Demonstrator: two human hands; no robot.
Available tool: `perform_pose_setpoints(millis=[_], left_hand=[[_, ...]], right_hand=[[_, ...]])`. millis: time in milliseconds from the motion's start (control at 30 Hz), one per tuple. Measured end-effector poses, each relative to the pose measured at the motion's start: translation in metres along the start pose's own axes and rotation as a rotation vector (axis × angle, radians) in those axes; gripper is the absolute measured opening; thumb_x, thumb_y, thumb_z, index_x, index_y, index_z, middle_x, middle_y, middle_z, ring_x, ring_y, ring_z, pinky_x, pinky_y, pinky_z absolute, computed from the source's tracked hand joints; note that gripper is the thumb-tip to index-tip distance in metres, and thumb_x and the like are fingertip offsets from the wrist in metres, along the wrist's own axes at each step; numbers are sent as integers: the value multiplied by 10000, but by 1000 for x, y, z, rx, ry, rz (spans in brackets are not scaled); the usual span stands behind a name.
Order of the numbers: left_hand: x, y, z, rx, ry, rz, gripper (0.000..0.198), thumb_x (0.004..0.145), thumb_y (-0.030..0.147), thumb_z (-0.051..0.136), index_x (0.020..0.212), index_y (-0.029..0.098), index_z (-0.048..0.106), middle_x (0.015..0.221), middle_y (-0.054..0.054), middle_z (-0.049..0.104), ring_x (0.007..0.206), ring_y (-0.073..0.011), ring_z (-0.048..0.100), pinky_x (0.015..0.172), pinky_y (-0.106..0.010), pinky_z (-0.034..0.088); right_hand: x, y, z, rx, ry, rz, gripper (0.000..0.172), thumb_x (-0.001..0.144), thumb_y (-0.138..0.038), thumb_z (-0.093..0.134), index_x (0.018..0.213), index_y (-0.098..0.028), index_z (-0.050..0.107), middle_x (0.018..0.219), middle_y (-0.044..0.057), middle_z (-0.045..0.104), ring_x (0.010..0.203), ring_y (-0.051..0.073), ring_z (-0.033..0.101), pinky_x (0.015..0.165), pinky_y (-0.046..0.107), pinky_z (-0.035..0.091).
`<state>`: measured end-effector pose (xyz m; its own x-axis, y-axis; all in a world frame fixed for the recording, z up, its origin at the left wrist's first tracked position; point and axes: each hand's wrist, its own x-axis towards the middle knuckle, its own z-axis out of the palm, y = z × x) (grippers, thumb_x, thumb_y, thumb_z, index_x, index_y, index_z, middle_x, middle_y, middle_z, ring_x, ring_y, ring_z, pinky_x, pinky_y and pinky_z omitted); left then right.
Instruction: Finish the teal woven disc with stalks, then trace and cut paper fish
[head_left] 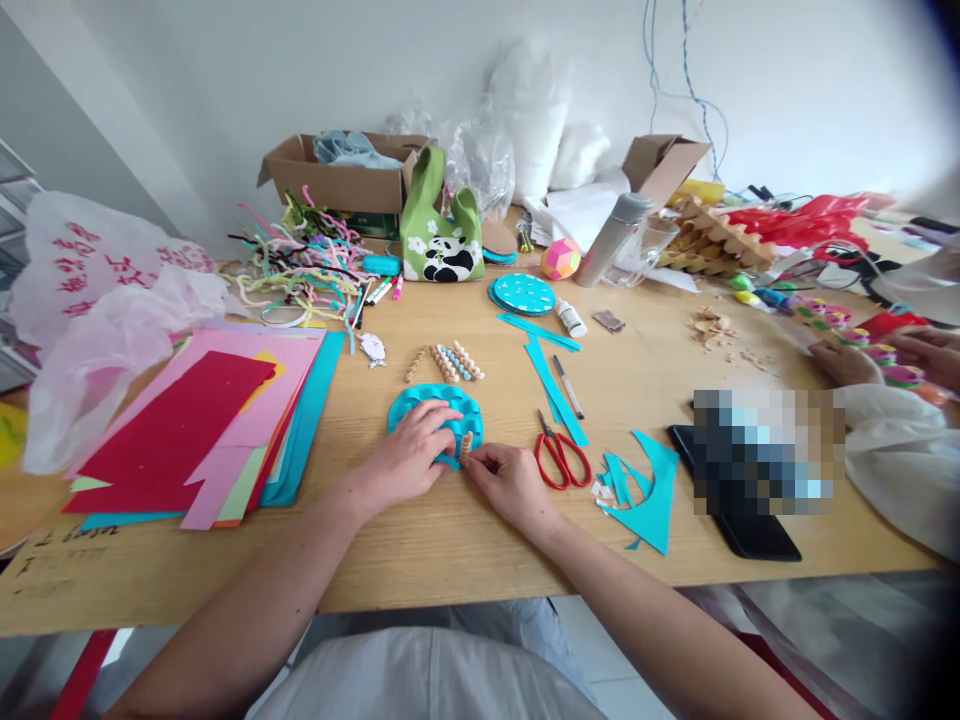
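Note:
A round blue foam-like piece [400, 402] with raised strips looped across its top lies near the table's front edge. My left hand [412, 445] rests over it, fingers spread and slightly bent on its surface. At the disc's lower right edge, my right hand [510, 482] pinches a short tan twisted strip [466, 447] standing upright between thumb and forefinger. Just behind the disc lie several similar twisted strips [444, 364], tan, white and blue. Red-handled scissors [561, 462] lie open to the right of my right hand.
Coloured sheets [180, 420] are stacked at left. Blue scraps [652, 500], a pen [568, 387], a glue bottle [571, 318] and a black phone-like slab [757, 535] lie right. Behind are pipe cleaners [300, 265], a panda bag [444, 235] and a flask [615, 240]. Another person's hands [844, 360] work at far right.

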<state>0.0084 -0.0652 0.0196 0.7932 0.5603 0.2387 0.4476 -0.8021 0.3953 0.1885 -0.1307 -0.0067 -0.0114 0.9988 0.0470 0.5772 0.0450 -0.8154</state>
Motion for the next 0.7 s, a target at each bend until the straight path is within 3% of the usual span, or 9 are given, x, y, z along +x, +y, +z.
perform_pose_setpoints(millis=[700], left_hand=[[0, -6, 5, -59, 33, -8, 169, 716, 84, 667, 835, 191, 612, 1305, -56, 544, 1298, -263, 374, 1081, -491, 353]], right_hand=[[0, -2, 1, -57, 25, -14, 301, 854, -323, 528, 617, -167, 631, 554, 2, 568, 510, 108, 468, 512, 224, 305]])
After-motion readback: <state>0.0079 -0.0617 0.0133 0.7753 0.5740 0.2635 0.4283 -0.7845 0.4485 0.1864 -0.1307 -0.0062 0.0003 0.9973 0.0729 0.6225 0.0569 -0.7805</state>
